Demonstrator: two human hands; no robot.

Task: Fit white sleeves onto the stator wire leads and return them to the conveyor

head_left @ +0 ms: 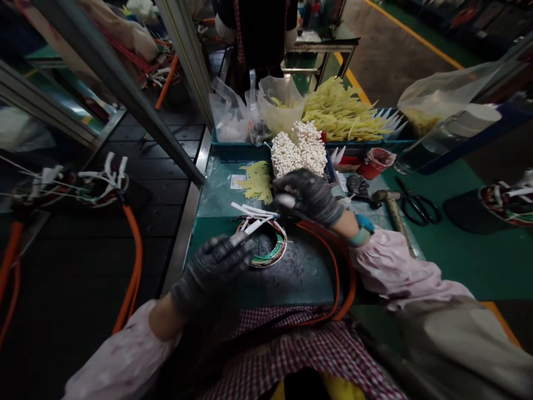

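on my feed both hands are in black gloves. left hand is closed, fingers pinching a thin white strip just above a ring-shaped wire coil w/ green & red windings. coil lies flat on the teal bench top, right in front of that hand, w/ white flat tabs sticking up off its far edge. right hand is also closed, pinching a small white piece, and is up past the coil, just short of a heap of white capped bits. orange cable loops on the bench under the right forearm.

beyond the right hand: yellow strips on a clear sheet, bigger yellow pile in a teal tray, clear plastic bags. further right of it: red cup, hammer, black-handled scissors. left of the left hand, similar wired coils sit on a dark rack w/ orange cables.
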